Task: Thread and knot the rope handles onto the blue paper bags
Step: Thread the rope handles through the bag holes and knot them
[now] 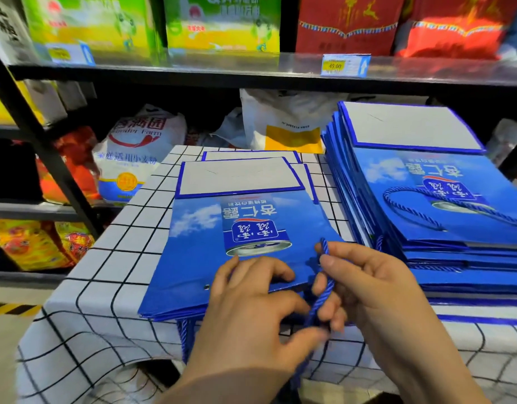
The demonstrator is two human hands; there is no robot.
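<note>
The blue paper bag point(210, 258) lies flat on the checked cloth point(111, 287), pressed down by the spread fingers point(279, 272) of the left hand point(251, 310). The rope point(324, 293), pinched in the right hand point(376, 290), should be kept taut for a tight knot

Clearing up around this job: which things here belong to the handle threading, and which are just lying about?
Job: front bag, rope, bag stack, left hand, right hand.
Lying about: flour sack, white-yellow bag, green boxes, red boxes, price tag.
</note>
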